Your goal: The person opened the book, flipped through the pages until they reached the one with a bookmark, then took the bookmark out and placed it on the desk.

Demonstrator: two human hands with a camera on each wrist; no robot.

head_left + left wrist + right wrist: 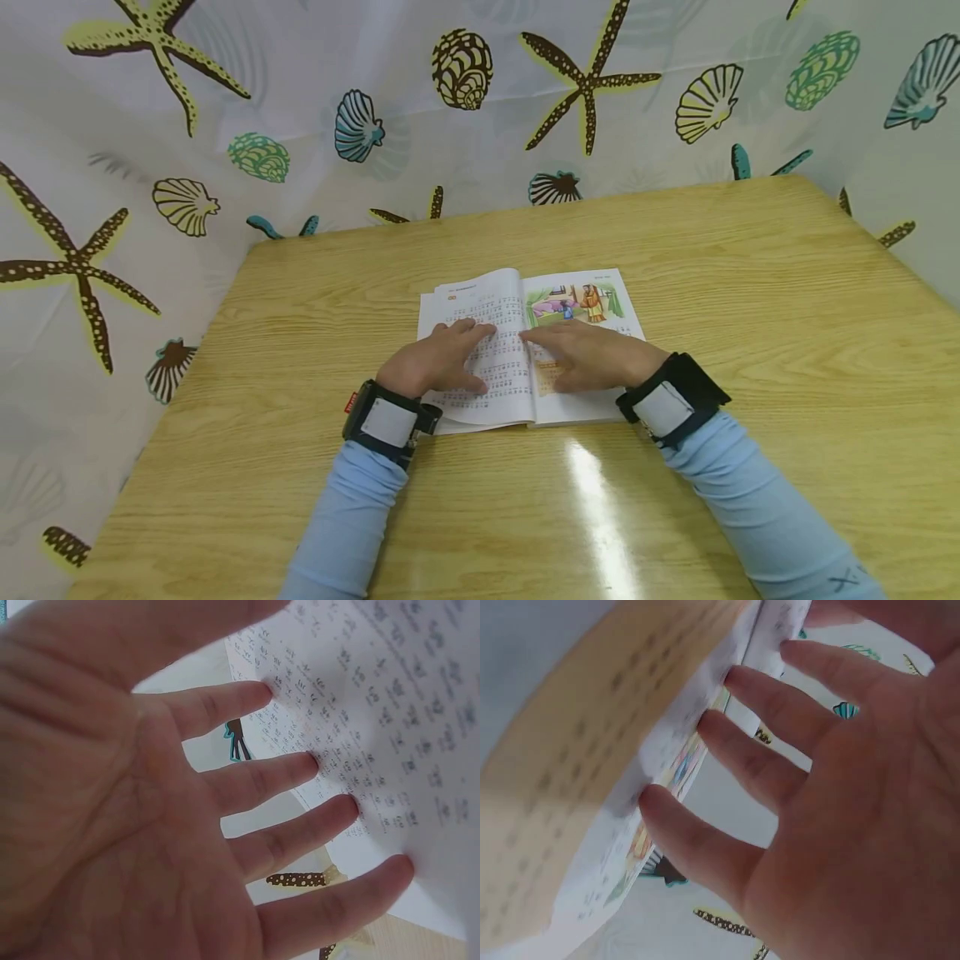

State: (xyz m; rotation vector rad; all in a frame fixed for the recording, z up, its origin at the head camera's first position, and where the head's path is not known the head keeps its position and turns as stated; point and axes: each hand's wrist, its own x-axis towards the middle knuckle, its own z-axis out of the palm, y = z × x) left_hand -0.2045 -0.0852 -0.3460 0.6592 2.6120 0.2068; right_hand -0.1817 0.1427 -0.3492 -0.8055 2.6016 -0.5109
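An open book [498, 308] lies on the wooden table, its left page full of printed characters and its right page showing a coloured picture [573, 303] at the top. My left hand [438, 360] rests on the left page [375, 697], fingers spread and fingertips touching the paper. On the right page, my right hand [592, 355] touches the paper near the spine with its fingertips. The right wrist view shows a tan printed block [592, 750] on that page beside the spread fingers. Neither hand grips anything.
The wooden table [315, 308] extends around the book on all sides. Behind it and along the left hangs white cloth [300, 75] printed with starfish and shells. A bright reflection [600, 517] lies on the tabletop in front of the book.
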